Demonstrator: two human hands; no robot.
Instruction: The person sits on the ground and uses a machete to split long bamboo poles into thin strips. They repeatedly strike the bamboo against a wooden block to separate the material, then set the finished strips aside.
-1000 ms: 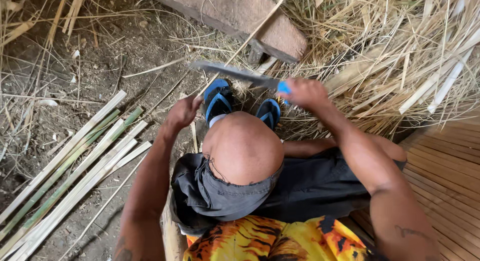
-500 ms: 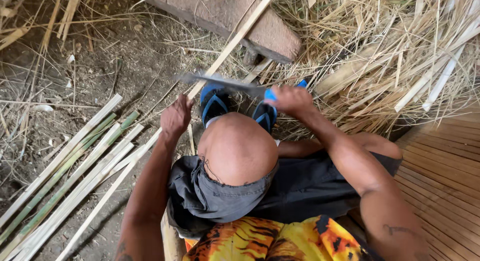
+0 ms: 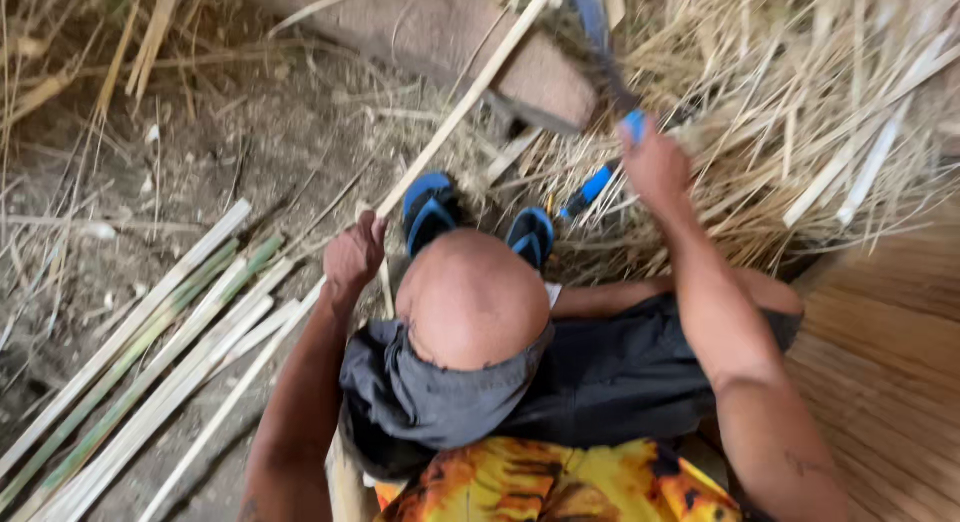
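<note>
My left hand point(image 3: 355, 254) grips a long pale bamboo strip point(image 3: 470, 92) that runs from the lower left up to the top centre. Up at the right, my right hand point(image 3: 652, 164) is closed on the blue handle of a long dark blade point(image 3: 598, 34), which points up and away. Just beyond my raised knee are my two feet in blue sandals point(image 3: 430, 210). A second blue-handled tool point(image 3: 590, 190) lies on the ground by the right foot.
A bundle of split bamboo strips point(image 3: 140, 362), pale and green, lies on the dirt at the left. A heap of dry shavings point(image 3: 830, 112) fills the upper right. A stone block point(image 3: 470, 42) sits ahead. Woven bamboo matting point(image 3: 880, 382) lies at the right.
My right hand has swung the blade from lying level across the strip to raised upright at the right. The left hand has slid slightly nearer along the strip.
</note>
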